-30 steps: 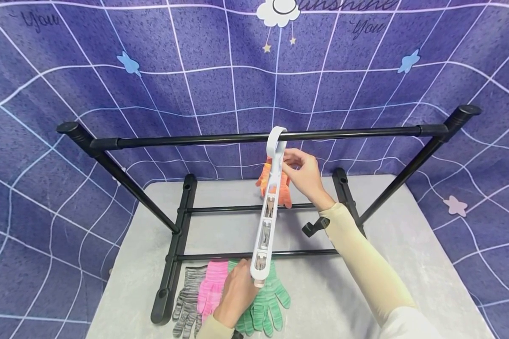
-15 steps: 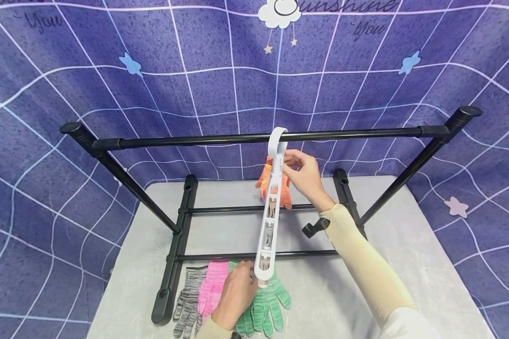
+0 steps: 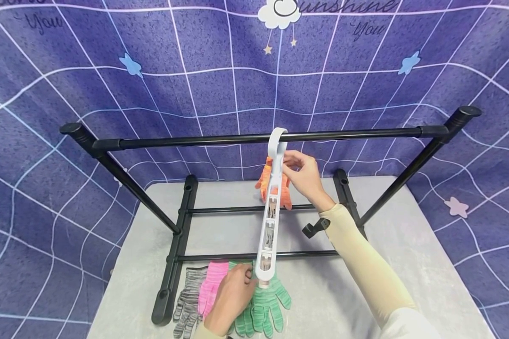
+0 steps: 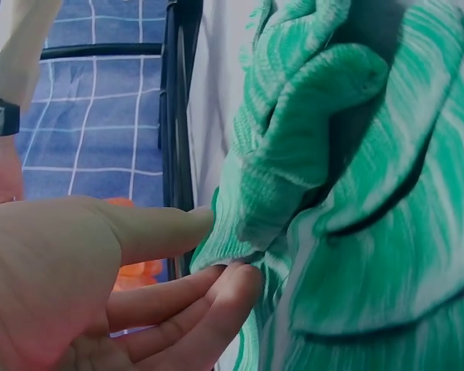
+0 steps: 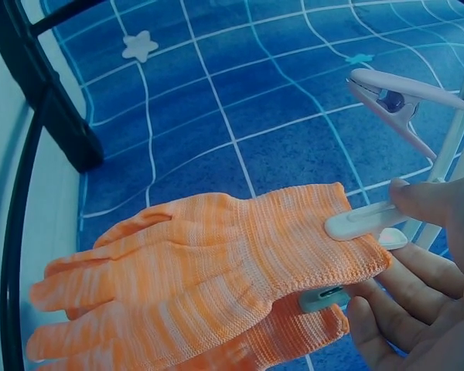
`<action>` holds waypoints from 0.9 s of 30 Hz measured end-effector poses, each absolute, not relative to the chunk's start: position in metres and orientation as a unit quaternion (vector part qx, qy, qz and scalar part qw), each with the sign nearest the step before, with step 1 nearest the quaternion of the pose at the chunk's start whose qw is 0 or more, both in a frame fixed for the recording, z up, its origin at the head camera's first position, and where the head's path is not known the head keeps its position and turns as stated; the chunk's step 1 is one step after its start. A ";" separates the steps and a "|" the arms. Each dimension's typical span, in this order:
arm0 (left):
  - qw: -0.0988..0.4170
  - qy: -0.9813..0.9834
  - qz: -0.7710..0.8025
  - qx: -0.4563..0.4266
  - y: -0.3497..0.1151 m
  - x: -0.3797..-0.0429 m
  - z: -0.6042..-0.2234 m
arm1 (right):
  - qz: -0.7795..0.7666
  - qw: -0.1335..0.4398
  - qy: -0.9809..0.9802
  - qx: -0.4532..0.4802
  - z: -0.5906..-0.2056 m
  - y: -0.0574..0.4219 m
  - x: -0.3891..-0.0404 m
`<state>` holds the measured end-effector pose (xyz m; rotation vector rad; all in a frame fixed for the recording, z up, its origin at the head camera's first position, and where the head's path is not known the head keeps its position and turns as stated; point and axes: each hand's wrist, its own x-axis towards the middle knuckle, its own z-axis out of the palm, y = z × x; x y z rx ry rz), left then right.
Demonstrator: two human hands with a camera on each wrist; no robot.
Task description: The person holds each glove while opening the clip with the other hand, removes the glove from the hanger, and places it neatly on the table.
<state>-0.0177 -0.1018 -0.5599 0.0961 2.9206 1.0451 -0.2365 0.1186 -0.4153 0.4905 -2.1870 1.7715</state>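
A white clip hanger (image 3: 268, 235) hangs by its hook over the rack's top black bar. My right hand (image 3: 304, 175) is at the far end, pinching one of its white clips (image 5: 363, 220) between thumb and fingers. That clip lies over the cuff of an orange knit glove (image 5: 209, 251); a second orange cuff shows below. My left hand (image 3: 234, 293) is low, beside the hanger's near end. Its thumb and fingers stand apart, touching or close to the cuff of a green knit glove (image 4: 278, 178). The green gloves partly hide behind that hand in the head view.
A pink glove (image 3: 212, 285) and a grey-black glove (image 3: 191, 294) lie left of the green ones on the grey table (image 3: 322, 301). The black rack's feet (image 3: 165, 292) and lower bars surround the work. Another clip (image 5: 406, 104) on the hanger points outward. A patterned purple cloth (image 3: 220, 94) stands behind.
My left hand has shifted slightly left, away from the hanger's near end. The right hand has stayed at the clip by the orange glove.
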 end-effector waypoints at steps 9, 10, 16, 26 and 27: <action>0.039 0.925 0.376 0.038 -0.111 -0.019 -0.552 | 0.608 0.128 -0.765 0.171 -0.405 0.115 -0.228; 0.039 0.926 0.373 0.043 -0.113 -0.020 -0.552 | 0.606 0.127 -0.766 0.173 -0.400 0.114 -0.224; 0.019 0.931 0.359 0.065 -0.120 -0.027 -0.546 | 0.602 0.123 -0.767 0.187 -0.387 0.114 -0.213; -0.010 0.888 0.457 0.056 -0.126 -0.042 -0.530 | 0.599 0.110 -0.771 0.186 -0.415 0.121 -0.235; -0.019 0.888 0.456 0.056 -0.125 -0.044 -0.528 | 0.600 0.108 -0.770 0.186 -0.415 0.121 -0.235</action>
